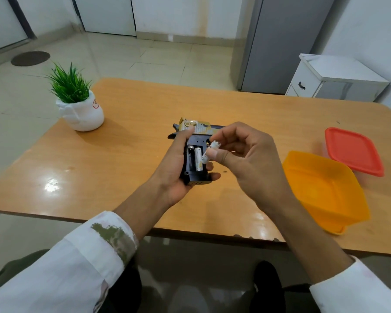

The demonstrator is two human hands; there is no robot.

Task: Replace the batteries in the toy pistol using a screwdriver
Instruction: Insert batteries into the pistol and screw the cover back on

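Note:
My left hand (175,170) grips the dark toy pistol (195,136) by its handle, above the middle of the wooden table (122,154). The battery compartment (193,160) in the handle lies open and faces up. One white battery (198,162) sits inside it, with an empty slot to its left. My right hand (246,159) pinches a second white battery (209,152) between thumb and forefinger, tilted at the right edge of the compartment. No screwdriver and no compartment cover show in this view.
An orange plastic container (323,188) stands open at the table's right front. Its red lid (353,151) lies behind it. A small potted plant (77,102) in a white pot stands at the back left. A white cabinet (334,80) stands beyond the table.

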